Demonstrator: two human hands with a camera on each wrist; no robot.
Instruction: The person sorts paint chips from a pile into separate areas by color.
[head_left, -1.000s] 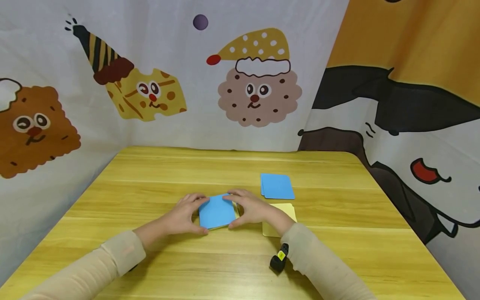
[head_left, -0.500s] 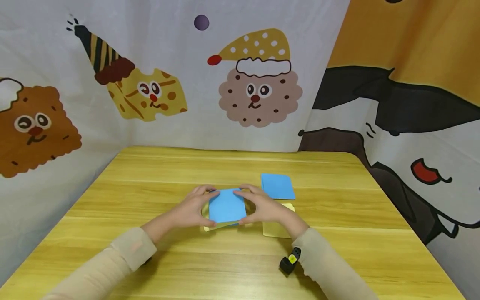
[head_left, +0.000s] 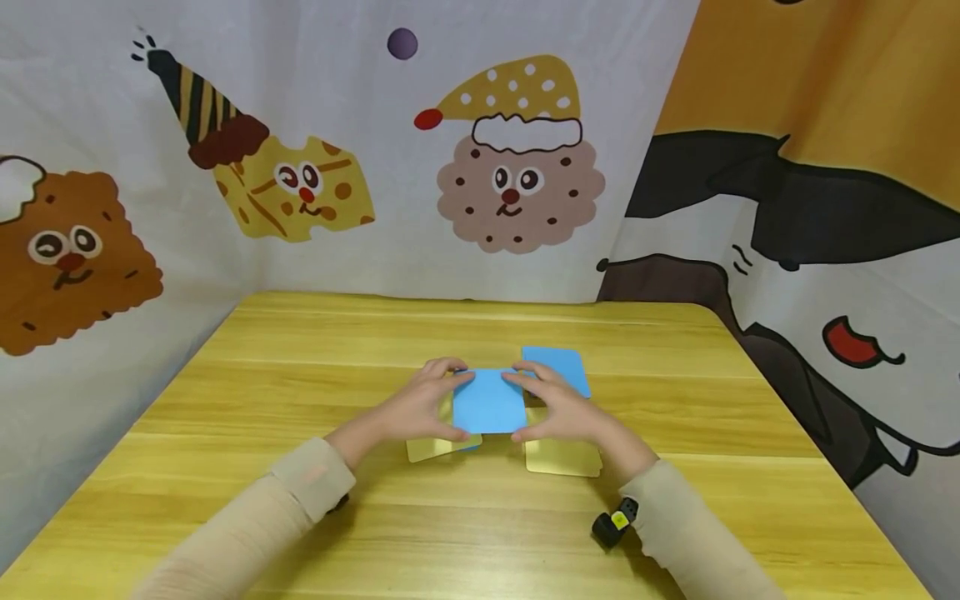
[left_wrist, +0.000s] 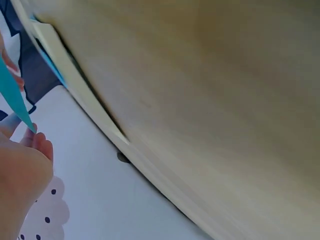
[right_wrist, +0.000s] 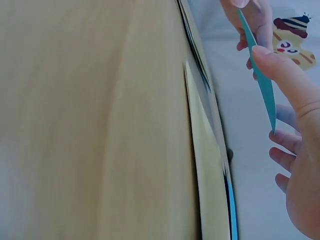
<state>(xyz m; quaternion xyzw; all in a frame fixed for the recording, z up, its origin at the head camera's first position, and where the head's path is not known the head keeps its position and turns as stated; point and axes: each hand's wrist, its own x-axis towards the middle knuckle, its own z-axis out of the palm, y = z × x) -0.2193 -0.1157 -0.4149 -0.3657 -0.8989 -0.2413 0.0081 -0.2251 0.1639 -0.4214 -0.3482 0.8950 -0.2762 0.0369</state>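
Note:
A square blue card [head_left: 490,402] is held between both hands, raised off the table. My left hand [head_left: 416,407] grips its left edge and my right hand [head_left: 561,407] its right edge, each with thumb and fingers. In the right wrist view the card [right_wrist: 262,80] appears nearly edge-on, above the tabletop. Below and left of it lies a yellow card [head_left: 435,451], partly hidden by the left hand, with a sliver of blue at its edge. Under the right hand, yellow cards [head_left: 562,458] lie on the table. Behind that hand are blue cards [head_left: 566,367], partly covered.
The wooden table [head_left: 465,533] spreads around the cards, with its far edge against a printed cloth [head_left: 322,267]. A black wrist device [head_left: 613,523] sits at the right sleeve cuff.
Both hands have lifted the blue card from the left pile and carried it to the right. A yellow card with blue under its edge stays behind on the table.

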